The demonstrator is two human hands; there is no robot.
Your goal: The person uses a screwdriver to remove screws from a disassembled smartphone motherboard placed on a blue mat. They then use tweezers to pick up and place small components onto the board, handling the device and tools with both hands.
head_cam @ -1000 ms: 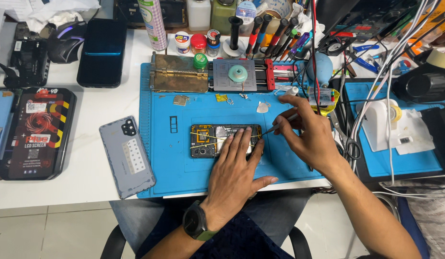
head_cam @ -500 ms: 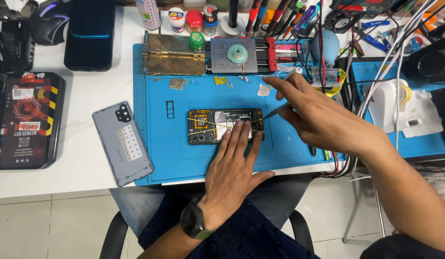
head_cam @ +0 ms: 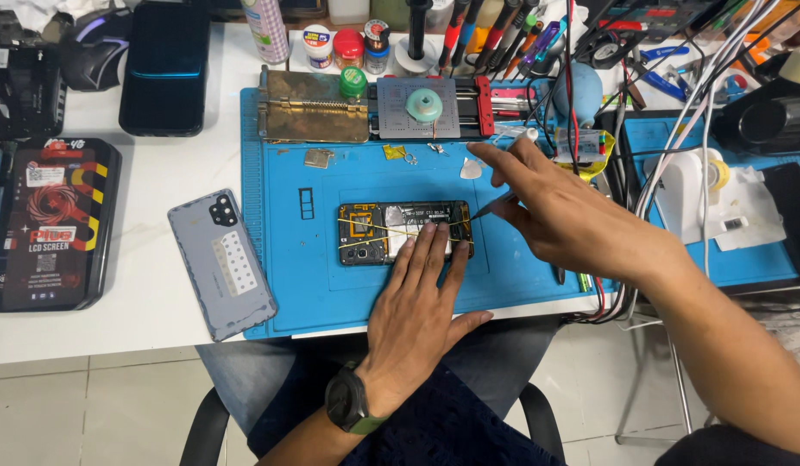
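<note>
- The opened smartphone [head_cam: 404, 233] is pinned flat to the blue repair mat [head_cam: 288, 285] by the left hand [head_cam: 422, 293], fingers spread
- A thin tool [head_cam: 491, 205] is pinched in the right hand [head_cam: 573, 220]; its tip is best kept low at the phone's edge

Place: a phone repair workshop, seen at one crowded bench.
Work surface: a blue repair mat [head_cam: 288, 285] lies on a white table [head_cam: 115, 319], near the seated person.
On the mat: an opened phone [head_cam: 391, 231] with its circuit boards bare, its grey back cover [head_cam: 220, 263] lying just left, off the mat's edge.
Far edge: a metal board-holding jig [head_cam: 374, 108], small jars [head_cam: 349, 47] and a stand of screwdrivers and tweezers [head_cam: 495, 34].
Right: tangled cables [head_cam: 676, 147] and another blue mat [head_cam: 754, 259].
Left: a boxed replacement screen [head_cam: 48, 224] and a dark phone [head_cam: 165, 65].
</note>
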